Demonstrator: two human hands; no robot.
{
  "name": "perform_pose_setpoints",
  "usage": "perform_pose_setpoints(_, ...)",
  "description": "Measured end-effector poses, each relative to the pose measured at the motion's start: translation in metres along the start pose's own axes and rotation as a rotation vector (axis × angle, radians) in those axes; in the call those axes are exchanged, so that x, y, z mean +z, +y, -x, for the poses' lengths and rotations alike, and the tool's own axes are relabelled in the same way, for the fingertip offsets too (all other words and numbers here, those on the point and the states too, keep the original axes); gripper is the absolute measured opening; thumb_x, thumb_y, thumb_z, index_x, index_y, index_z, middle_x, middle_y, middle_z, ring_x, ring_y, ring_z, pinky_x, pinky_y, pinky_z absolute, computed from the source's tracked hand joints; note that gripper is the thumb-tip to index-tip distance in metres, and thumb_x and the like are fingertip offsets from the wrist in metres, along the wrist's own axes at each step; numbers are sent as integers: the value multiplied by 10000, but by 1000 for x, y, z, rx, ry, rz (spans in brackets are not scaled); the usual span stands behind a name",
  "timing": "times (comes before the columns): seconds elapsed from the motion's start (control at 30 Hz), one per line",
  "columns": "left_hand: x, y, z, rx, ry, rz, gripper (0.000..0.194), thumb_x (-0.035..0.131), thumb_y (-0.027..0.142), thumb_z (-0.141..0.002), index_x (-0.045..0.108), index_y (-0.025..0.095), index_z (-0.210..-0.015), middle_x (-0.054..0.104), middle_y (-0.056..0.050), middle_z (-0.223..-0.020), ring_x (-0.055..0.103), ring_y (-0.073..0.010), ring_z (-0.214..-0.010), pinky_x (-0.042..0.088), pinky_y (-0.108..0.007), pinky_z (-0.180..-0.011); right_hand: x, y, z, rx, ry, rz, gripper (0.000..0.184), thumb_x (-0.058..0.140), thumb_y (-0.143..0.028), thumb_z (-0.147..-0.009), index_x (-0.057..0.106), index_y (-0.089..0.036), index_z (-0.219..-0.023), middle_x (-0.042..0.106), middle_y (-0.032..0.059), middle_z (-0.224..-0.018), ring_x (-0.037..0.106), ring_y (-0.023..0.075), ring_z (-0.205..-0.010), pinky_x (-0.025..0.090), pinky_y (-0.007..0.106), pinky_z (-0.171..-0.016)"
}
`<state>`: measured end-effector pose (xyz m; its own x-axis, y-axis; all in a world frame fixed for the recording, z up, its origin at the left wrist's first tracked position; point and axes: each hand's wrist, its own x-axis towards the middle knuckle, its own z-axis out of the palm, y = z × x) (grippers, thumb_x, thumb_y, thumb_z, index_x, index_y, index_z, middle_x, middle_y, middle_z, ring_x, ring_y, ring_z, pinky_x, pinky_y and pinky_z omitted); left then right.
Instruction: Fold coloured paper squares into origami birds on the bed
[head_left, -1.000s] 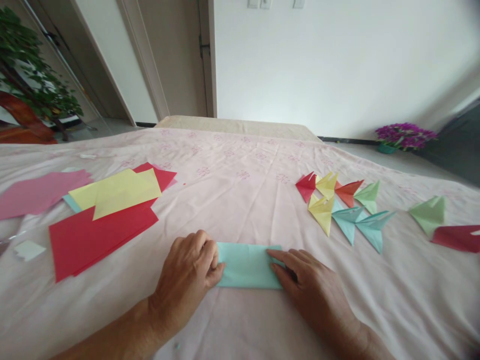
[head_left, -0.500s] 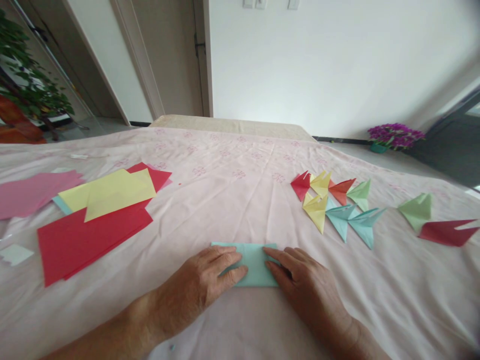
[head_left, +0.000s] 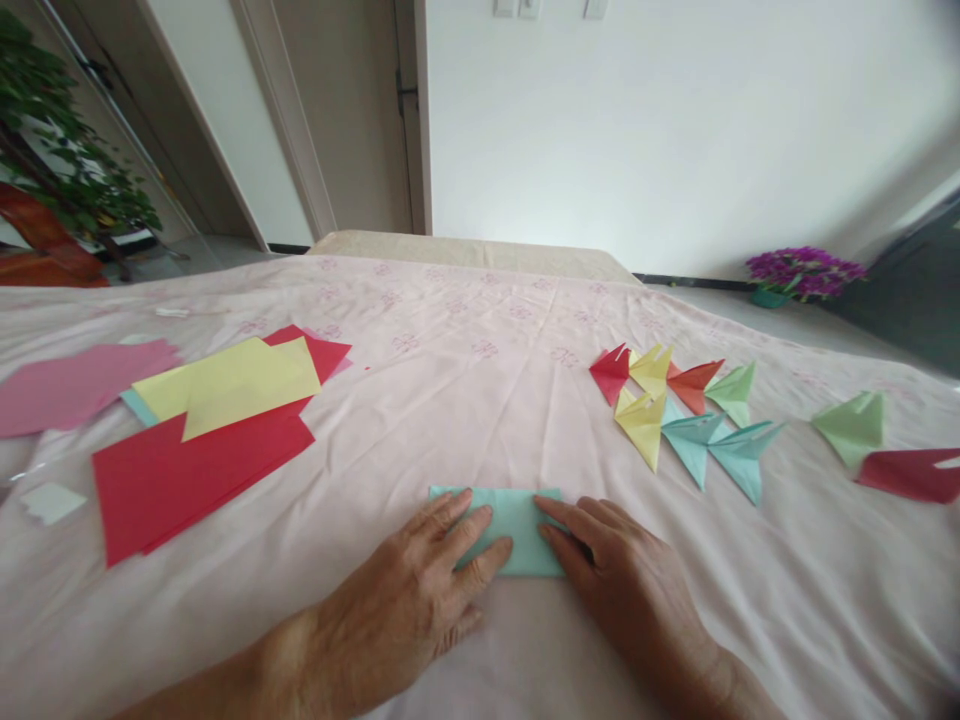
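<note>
Turquoise folded paper (head_left: 519, 528) is lying flat on pink cloth (head_left: 465, 430); left hand (head_left: 409, 592) is resting across one end, fingers loosely splayed, right hand (head_left: 626, 562) is pressing other end, thumb and forefinger apart (nothing clasped), probably steadying fold

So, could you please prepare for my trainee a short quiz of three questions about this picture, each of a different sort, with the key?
1. Multiple choice. What colour is the paper touched by the fingers of both the left hand and the right hand?
A) red
B) pale blue-green
C) yellow
2. True or false? The yellow sheets partly cover some red sheets.
3. Fill in the gap. The folded pointed pieces lie nearer to the person's ____ hand.

Key: 1. B. 2. True. 3. right.
</note>
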<state>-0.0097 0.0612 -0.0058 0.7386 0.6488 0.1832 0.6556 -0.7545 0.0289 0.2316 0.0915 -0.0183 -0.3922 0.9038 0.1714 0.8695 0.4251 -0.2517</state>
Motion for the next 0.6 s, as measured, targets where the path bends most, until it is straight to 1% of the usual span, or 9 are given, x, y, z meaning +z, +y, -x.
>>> perform_pose_setpoints(0.1, -3, 4, 3, -25, -44, 16, 648, 528, 512, -885, 347, 237, -1443, 416, -134, -1459, 356, -324, -1362, 380, -492, -1087, 0, 1, 1, -6, 19, 11, 251, 482, -376, -941, 645, -298, -1115, 625, 9, -818, 621, 171, -760, 470, 282, -648)
perform_pose_setpoints(0.2, -4, 7, 5, -40, -95, 51, 831, 665, 543, -772, 291, 276, -1464, 365, -151, -1489, 306, -358, -1382, 357, -536, -1082, -1, 2, 2, -41, 62, 45, 254, 483, -374, -940, 657, -274, -1095, 604, 27, -818, 605, 182, -746, 475, 296, -641)
perform_pose_setpoints(0.27, -4, 7, 5, -43, -104, 79, 894, 708, 542, -730, 274, 288, -1468, 332, -158, -1506, 276, -368, -1394, 338, -553, -1086, -2, 2, 4, -90, 85, 59, 268, 459, -331, -952, 656, -243, -1111, 597, 46, -822, 587, 190, -738, 478, 312, -648)
perform_pose_setpoints(0.37, -4, 7, 6, -41, -91, 109, 908, 711, 551, -720, 271, 287, -1469, 304, -160, -1521, 253, -366, -1404, 313, -555, -1098, -4, -1, 8, -214, 74, 7, 312, 410, -210, -958, 627, -217, -1183, 609, 70, -871, 570, 185, -762, 485, 316, -686)
perform_pose_setpoints(0.43, -3, 7, 6, -45, -86, 116, 893, 712, 553, -717, 293, 286, -1460, 318, -157, -1516, 272, -363, -1397, 313, -548, -1099, -5, -6, 10, -286, 28, -65, 339, 394, -157, -949, 619, -218, -1195, 618, 74, -895, 568, 182, -787, 489, 314, -717)
perform_pose_setpoints(0.47, -3, 7, 6, -47, -83, 116, 879, 710, 550, -721, 304, 285, -1455, 323, -156, -1514, 283, -361, -1393, 312, -545, -1100, -6, -9, 11, -292, 1, -98, 345, 393, -141, -942, 623, -220, -1187, 620, 74, -901, 569, 183, -800, 490, 314, -727)
perform_pose_setpoints(0.53, -3, 7, 7, -47, -72, 112, 850, 703, 539, -735, 317, 284, -1449, 328, -153, -1512, 294, -356, -1390, 303, -541, -1104, -9, -15, 11, -234, -38, -149, 349, 398, -115, -924, 632, -223, -1159, 616, 71, -906, 570, 186, -822, 487, 312, -740)
perform_pose_setpoints(0.6, -2, 7, 7, -46, -56, 108, 828, 692, 530, -752, 315, 288, -1449, 325, -148, -1514, 288, -349, -1394, 291, -535, -1110, -13, -21, 8, -128, -68, -184, 340, 405, -104, -911, 635, -228, -1129, 612, 65, -925, 573, 189, -861, 477, 310, -765)
